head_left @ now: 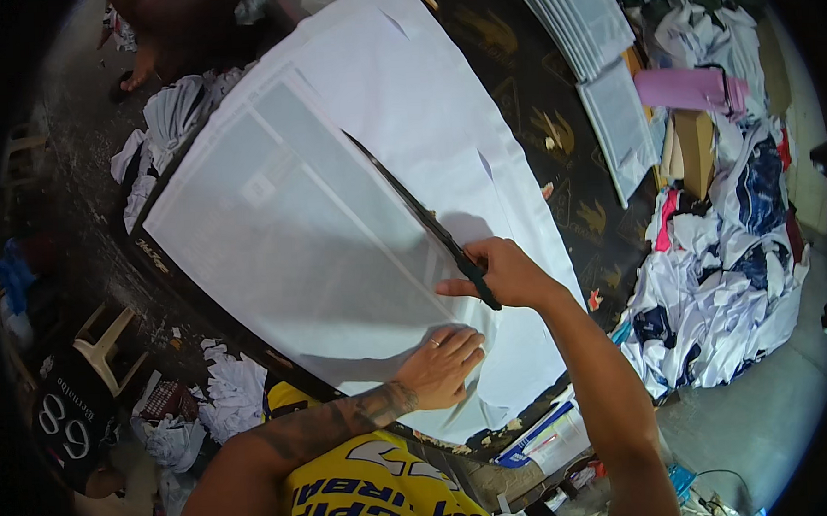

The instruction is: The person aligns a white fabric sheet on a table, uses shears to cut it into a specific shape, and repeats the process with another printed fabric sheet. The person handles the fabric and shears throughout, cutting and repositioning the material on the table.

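1. Head view, centre right: the right hand (506, 272) is wrapped around the handles of long black scissors (421, 216). The blades point toward the upper left; whether they are parted cannot be told.
2. Head view, lower centre: the left hand (441, 363) lies palm down on the white material, fingers extended, gripping nothing visible.
3. Head view, centre: the grey-white printed panel (282, 199) lies left of the scissors; plain white material (512, 198) extends to their right. Both rest on a dark table (580, 172).
4. Head view, upper right: stacked white panels (574, 20) lie near a pink object (688, 89).
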`<state>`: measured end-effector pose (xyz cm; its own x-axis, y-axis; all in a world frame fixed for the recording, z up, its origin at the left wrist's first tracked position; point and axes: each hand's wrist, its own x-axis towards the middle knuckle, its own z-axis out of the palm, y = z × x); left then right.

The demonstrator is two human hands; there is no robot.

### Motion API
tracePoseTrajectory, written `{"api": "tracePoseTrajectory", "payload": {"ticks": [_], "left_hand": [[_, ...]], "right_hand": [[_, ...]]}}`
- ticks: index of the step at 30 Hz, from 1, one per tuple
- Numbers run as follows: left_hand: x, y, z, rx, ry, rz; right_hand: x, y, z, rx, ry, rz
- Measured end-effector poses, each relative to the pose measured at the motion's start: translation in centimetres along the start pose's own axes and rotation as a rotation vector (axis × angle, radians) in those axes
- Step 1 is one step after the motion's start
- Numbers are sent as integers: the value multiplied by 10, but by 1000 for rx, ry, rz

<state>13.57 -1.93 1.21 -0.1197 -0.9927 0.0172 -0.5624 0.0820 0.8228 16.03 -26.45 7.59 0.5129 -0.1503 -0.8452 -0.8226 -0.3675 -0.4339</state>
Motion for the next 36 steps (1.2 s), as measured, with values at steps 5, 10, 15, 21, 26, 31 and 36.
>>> {"api": "tracePoseTrajectory", "payload": {"ticks": [5, 10, 15, 21, 26, 31, 36], "left_hand": [[-2, -9, -9, -63, -70, 18], [-6, -10, -3, -68, -31, 44], [-5, -12, -9, -101, -71, 44], [-2, -15, 9, -133, -78, 50], [-5, -21, -40, -208, -27, 112], [19, -109, -202, 252, 473, -218], [140, -161, -138, 775, 208, -319]], "right_hand": [[15, -27, -8, -79, 7, 33], [33, -57, -15, -179, -27, 97], [55, -91, -30, -83, -14, 23], [77, -140, -34, -120, 61, 15], [47, -125, -29, -123, 288, -48], [-110, -7, 94, 156, 722, 105], [-218, 73, 366, 972, 1143, 561]]}}
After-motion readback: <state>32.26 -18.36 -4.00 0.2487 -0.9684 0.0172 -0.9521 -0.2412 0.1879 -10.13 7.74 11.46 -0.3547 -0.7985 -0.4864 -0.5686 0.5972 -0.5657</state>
